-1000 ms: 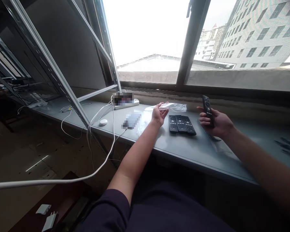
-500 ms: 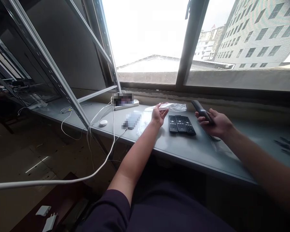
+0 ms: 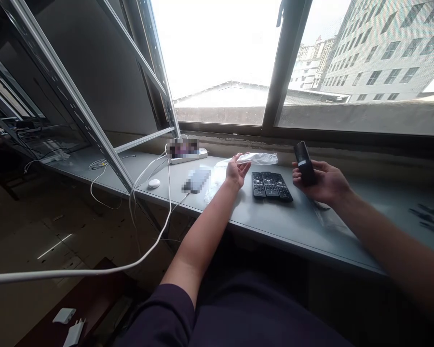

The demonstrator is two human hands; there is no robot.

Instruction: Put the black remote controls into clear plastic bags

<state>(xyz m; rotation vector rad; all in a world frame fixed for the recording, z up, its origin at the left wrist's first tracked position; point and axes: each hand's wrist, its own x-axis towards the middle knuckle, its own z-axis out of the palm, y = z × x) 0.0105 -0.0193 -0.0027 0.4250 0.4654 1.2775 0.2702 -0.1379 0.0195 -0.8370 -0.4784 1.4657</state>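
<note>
My left hand (image 3: 237, 172) has its fingers curled on a clear plastic bag (image 3: 263, 159), which stretches out to the right over the table. In my right hand (image 3: 328, 183) a dark remote control (image 3: 304, 164) is gripped, raised above the table and tilted. A small pale label shows on the side facing me. Between the two hands, three black remote controls (image 3: 271, 187) lie side by side on the table, buttons up. More clear plastic (image 3: 213, 185) lies on the table left of my left hand.
A blurred-out device (image 3: 197, 181) on a white cable, a round white puck (image 3: 154, 184) and a power strip (image 3: 190, 158) stand to the left. Metal shelf posts (image 3: 79, 111) rise there. Dark thin objects (image 3: 428, 217) lie far right. The grey table (image 3: 275, 226) runs along the window.
My right hand has turned the remote control more upright, so its labelled side faces me more. My left hand stays nearly in place with the plastic bag.
</note>
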